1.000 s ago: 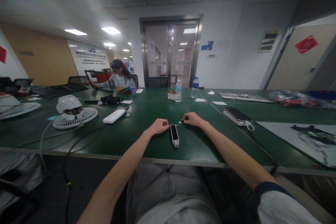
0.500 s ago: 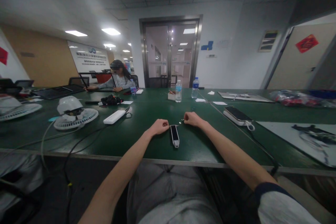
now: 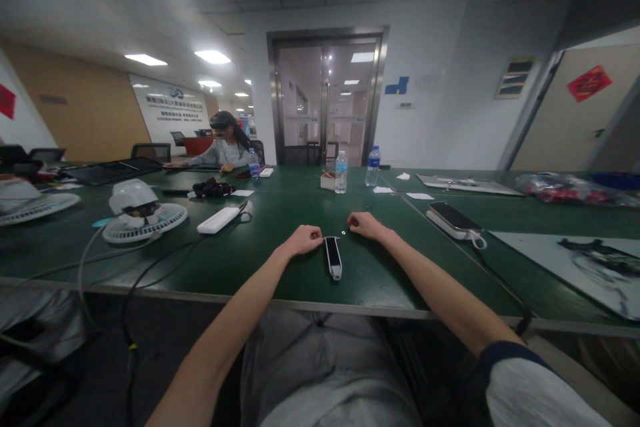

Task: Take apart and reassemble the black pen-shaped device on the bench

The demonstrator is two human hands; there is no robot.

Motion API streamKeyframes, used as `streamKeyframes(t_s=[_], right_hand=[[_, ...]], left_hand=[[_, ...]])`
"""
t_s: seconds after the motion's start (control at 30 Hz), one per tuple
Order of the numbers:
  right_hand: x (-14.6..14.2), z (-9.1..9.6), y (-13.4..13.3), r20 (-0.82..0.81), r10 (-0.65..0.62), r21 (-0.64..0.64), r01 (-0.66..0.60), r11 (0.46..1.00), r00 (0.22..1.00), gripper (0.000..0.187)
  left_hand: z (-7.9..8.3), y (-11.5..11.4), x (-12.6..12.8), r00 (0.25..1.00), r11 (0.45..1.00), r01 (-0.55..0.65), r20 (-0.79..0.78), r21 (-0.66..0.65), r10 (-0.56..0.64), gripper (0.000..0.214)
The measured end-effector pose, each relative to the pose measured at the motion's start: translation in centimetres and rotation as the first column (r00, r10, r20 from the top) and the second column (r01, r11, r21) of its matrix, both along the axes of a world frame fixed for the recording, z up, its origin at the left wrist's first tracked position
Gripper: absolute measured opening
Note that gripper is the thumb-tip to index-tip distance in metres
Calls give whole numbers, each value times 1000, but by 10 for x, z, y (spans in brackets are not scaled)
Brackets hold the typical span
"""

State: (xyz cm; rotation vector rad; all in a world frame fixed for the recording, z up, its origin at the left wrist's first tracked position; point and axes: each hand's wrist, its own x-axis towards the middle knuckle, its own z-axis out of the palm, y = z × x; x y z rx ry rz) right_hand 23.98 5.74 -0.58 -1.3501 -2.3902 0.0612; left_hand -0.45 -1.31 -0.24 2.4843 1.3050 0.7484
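Observation:
A slim black device with a white end [image 3: 333, 257] lies lengthwise on the green table [image 3: 280, 267] in front of me. My left hand [image 3: 303, 239] rests just left of its far end, fingers curled into a loose pinch. My right hand [image 3: 364, 224] lies to the right and a little farther away, fingers also curled. A tiny pale ring-like part [image 3: 343, 233] sits on the table between the two hands, close to my right fingertips. What, if anything, either hand pinches is too small to make out.
A white desk fan [image 3: 143, 210] and a white bar-shaped device [image 3: 218, 220] with cables lie to the left. A phone on a white base [image 3: 454, 220] lies to the right. Two water bottles [image 3: 341, 173] stand farther back. A person sits at the far left end.
Both hands stay nearly still; the view has shifted slightly. The person at the far end has lowered the dark frame they held up.

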Motion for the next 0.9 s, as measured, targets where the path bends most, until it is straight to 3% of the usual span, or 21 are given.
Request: streamKeyframes(t_s=[0.23,0.63,0.77,0.9], right_hand=[[0,11,0,129,44,-70,-35,997,991,22],[-2,15,-3,204,-100,-80,119,990,974,14],[-1,19,-12,118,-69,-101,81,992,991,12],[0,21,-27,-91,17,-82,-25,996,996,12]], left_hand=[[1,-1,0,1000,1000,-8,2,-17,8,21],[-3,3,-1,1000,1000,2,5,0,-2,21],[-2,2,-1,1000,1000,-2,-3,-10,2,22],[-1,2,-1,1000,1000,-2,5,-13,2,21]])
